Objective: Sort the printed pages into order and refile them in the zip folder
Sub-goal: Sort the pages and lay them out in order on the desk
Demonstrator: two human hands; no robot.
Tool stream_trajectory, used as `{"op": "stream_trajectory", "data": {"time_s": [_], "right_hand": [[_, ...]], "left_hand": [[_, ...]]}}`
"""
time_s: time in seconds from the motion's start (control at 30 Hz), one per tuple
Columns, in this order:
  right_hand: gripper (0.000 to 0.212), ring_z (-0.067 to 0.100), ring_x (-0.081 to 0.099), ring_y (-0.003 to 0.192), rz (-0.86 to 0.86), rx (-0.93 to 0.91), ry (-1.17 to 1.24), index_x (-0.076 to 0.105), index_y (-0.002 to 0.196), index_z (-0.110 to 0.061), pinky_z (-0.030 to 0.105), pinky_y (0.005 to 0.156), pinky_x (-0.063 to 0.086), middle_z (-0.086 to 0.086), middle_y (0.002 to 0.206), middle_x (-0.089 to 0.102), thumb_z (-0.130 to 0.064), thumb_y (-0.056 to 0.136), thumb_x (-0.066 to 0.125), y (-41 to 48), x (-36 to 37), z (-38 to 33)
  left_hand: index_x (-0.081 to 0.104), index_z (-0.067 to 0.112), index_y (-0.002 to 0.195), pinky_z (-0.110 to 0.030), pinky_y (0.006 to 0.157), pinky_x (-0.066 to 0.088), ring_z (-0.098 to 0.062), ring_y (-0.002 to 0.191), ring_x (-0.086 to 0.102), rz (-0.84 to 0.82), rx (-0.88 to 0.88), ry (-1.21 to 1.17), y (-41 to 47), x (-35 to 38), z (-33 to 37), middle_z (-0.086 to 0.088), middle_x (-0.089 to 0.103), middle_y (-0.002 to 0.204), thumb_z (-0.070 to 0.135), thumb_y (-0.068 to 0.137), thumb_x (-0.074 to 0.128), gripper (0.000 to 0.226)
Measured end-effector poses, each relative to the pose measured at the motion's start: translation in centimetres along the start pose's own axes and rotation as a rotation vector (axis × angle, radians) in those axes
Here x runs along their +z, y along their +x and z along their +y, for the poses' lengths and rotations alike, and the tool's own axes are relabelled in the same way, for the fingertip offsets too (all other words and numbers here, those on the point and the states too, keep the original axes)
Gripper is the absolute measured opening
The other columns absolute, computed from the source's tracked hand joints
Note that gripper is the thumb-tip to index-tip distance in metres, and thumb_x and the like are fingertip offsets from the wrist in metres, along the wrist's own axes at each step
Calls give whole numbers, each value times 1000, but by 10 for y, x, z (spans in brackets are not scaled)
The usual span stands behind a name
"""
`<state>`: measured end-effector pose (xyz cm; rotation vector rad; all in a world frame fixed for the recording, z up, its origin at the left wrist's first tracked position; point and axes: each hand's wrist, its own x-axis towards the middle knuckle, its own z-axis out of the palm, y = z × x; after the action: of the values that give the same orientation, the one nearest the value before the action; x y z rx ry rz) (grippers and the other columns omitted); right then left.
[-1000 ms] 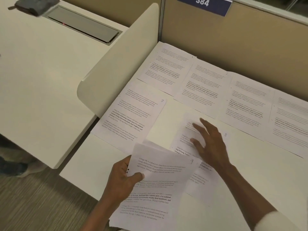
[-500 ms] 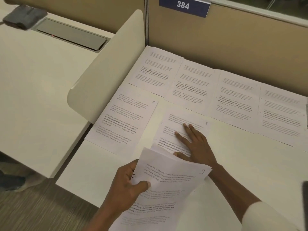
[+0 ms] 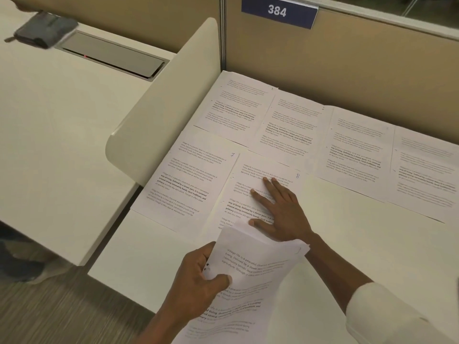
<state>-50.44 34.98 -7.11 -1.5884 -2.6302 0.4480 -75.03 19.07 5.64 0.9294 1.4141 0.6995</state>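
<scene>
Press page 8 flat with straight fingers of right hand, squaring it just at 3 o'clock of page 7, edges touching, not overlapping. Pinch remaining sheets firmly in left hand at 6 o'clock, thumb on top, for next number

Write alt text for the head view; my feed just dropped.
The right hand presses flat on the page marked 8, laid beside the page marked 7 on a white desk, while the left hand grips a stack of printed pages nearer the camera. Behind them, four more pages lie in a row along the tan partition.
</scene>
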Motion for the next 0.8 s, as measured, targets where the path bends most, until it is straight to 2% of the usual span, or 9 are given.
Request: {"op": "stream_trajectory", "data": {"time_s": [0.2,0.53,0.6,0.67,0.73,0.8], "right_hand": [[88,23,-4,163,16,10,-5,24,164,-42,48,129,12,2,177,1,-89,90,31,2,3,-6],[95,26,2,163,19,31,2,27,164,-40,50,129,15,4,176,3,-93,86,16,2,1,-14],[94,25,6,163,63,50,46,31,164,-36,46,129,16,5,176,8,-92,88,25,2,2,-13],[87,22,18,161,172,78,152,42,160,-29,41,127,21,3,173,22,-83,92,44,-3,2,-11],[66,16,38,152,320,138,345,56,149,-26,36,122,33,-3,163,44,-63,95,64,-15,-1,-10],[37,9,60,131,398,308,687,71,131,-24,39,113,48,-7,139,67,-39,97,74,-31,-16,-14]], "left_hand": [[77,39,113,-53,89,63,-26,106,76,17,0,15,1,0,-2,4,79,115,14,78,72,44],[74,49,109,-47,85,65,-19,104,76,10,-7,31,1,3,-2,10,79,112,22,76,74,43],[75,47,110,-48,86,64,-19,103,76,11,-8,19,2,3,-3,9,79,112,19,76,74,43],[77,42,109,-50,87,64,-21,102,77,13,-17,-12,3,2,-4,5,80,113,14,77,73,43],[79,39,107,-52,85,64,-25,100,78,26,-21,-46,4,1,-3,2,80,111,13,76,73,41],[80,35,103,-55,83,64,-29,96,79,48,-15,-99,7,0,0,-3,81,109,10,75,73,38]]}}
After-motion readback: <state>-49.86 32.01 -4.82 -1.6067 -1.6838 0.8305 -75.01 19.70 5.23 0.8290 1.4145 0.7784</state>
